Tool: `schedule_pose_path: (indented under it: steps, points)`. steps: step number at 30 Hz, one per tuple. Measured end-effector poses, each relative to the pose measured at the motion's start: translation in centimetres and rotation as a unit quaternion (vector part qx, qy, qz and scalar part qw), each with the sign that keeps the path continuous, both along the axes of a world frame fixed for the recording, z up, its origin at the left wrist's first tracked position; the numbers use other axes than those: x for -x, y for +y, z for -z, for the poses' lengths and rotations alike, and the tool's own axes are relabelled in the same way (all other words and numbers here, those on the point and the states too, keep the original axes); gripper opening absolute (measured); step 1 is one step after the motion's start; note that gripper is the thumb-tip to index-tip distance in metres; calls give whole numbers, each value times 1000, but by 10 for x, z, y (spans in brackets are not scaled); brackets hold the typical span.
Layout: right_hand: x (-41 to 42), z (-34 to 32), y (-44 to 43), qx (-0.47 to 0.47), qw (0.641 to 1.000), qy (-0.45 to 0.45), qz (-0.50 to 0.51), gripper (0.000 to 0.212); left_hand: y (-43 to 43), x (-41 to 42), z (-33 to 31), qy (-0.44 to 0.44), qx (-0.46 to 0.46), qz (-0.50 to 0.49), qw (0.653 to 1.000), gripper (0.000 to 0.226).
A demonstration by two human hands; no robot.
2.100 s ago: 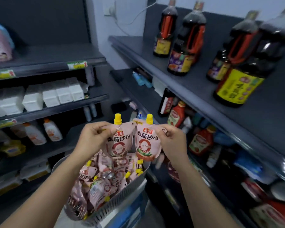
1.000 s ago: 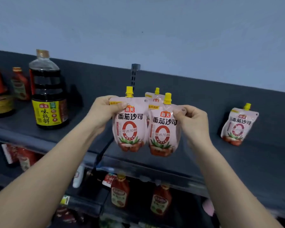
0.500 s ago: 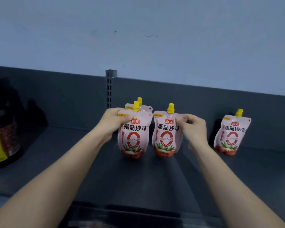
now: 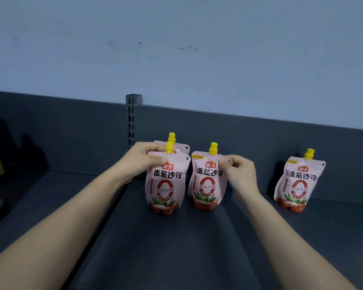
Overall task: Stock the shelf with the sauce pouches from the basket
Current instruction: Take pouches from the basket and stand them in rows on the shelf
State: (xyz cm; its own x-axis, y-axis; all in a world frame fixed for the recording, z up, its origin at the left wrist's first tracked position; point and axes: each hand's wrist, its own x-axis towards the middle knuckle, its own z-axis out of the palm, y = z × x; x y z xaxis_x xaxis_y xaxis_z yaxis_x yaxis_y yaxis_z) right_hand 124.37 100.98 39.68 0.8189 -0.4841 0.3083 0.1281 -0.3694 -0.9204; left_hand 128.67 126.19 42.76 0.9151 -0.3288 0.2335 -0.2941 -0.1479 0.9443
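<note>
Left hand (image 4: pixel 144 159) pinches top corner of left pouch (image 4: pixel 166 183); right hand (image 4: pixel 239 173) pinches middle pouch (image 4: pixel 206 182); both upright on shelf (image 4: pixel 176 248).

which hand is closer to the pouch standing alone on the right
Right. The right hand pinches the top corner of the middle pouch, a stretch of bare shelf short of the lone pouch. The left hand grips the front left pouch, farther off.

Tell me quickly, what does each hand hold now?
Left hand: pinches the top of the front-left pouch.
Right hand: pinches the top corner of the middle pouch.
</note>
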Motion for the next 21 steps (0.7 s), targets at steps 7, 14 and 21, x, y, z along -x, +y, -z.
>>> schedule_pose_path:
  steps: [7,14,21]
  points:
    - [-6,-33,7,153,986,-39,-57,16,-11,1,-17,-112,-124,-70,983,12]
    - [-22,-46,4,178,983,2,-36,18,-15,-4,-18,-170,-151,-136,964,16]
    - [-32,-45,4,188,982,-7,-8,15,-18,-12,-15,-167,-135,-126,969,17]
